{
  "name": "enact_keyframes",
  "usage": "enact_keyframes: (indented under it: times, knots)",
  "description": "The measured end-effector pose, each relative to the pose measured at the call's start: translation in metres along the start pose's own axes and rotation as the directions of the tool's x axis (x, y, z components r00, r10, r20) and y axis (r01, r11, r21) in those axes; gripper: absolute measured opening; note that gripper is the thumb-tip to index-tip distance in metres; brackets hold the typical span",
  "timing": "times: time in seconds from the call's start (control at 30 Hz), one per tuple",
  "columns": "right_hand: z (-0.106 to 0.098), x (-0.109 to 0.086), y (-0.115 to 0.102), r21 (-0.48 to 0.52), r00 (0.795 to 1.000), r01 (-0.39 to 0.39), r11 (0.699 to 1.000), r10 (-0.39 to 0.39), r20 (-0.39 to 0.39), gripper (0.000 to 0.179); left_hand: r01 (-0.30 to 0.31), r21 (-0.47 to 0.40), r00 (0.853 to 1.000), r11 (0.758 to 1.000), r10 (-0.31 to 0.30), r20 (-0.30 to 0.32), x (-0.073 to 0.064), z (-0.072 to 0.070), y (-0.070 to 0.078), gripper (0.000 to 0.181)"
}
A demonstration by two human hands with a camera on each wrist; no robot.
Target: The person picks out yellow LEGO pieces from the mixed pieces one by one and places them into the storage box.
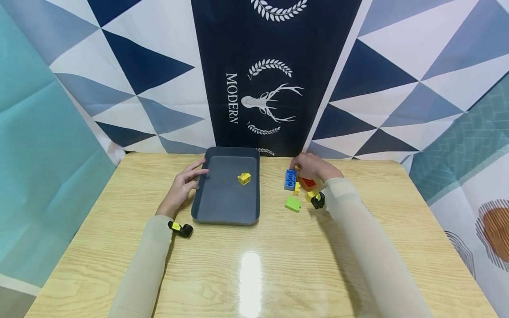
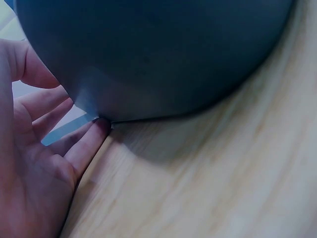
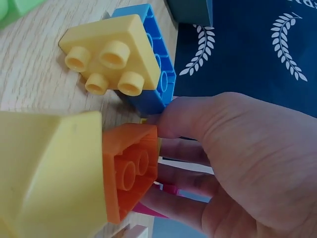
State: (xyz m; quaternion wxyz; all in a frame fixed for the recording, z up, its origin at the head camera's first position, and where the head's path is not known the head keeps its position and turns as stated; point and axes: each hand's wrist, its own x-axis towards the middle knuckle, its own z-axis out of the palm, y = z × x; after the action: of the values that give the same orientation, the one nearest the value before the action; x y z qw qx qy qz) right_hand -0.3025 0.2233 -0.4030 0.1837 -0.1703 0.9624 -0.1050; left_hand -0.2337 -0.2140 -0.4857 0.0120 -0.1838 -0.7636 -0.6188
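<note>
Lime-green toy brick [image 1: 293, 204] right of grey tray [image 1: 226, 205]. Left hand [image 1: 180, 189], fingers extended, touches tray's left wall. Right of tray: orange-red brick [image 1: 308, 183], blue brick [image 1: 290, 179]. Inside: 1 yellow brick [image 1: 244, 178]. Right hand [image 1: 316, 167] farthest, beside blue brick; can't tell its hold.

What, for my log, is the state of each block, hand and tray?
Tray: right way up.
Yellow block: inside it.
Blue block: hollow underside showing.
Red block: hollow underside showing.
Studded yellow block: on its side.
Green block: outside the tray.
Other yellow block: partly hidden.
Pink piece: mostly hidden.
Left hand: touching the tray.
Right hand: amid blocks, grip unclear.
</note>
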Motion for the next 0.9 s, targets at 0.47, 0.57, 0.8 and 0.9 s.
enact_keyframes:
  times: [0.47, 0.57, 0.8, 0.9]
  knots:
    - [-0.0017, -0.0028, -0.0009, -0.029, 1.0, 0.003, 1.0, -0.003, 0.013, 0.01, 0.006, 0.013, 1.0, 1.0, -0.006, 0.002, 0.0007, -0.0007, -0.0017, 0.051]
    - [-0.0017, -0.0038, -0.001, -0.023, 1.0, -0.016, 1.0, 0.017, 0.021, 0.008, 0.012, 0.018, 1.0, 1.0, -0.012, 0.002, 0.0002, -0.001, -0.0015, 0.052]
    - [-0.0009, -0.0046, -0.0011, -0.02, 0.999, -0.038, 0.999, 0.038, 0.024, 0.014, 0.015, 0.012, 1.0, 1.0, -0.015, 0.003, -0.0004, -0.0012, -0.0003, 0.051]
    - [-0.0009, -0.0042, -0.0005, -0.014, 0.999, -0.041, 0.999, 0.041, 0.028, 0.015, 0.013, 0.013, 1.0, 1.0, -0.013, 0.002, -0.0004, -0.0013, -0.0006, 0.05]
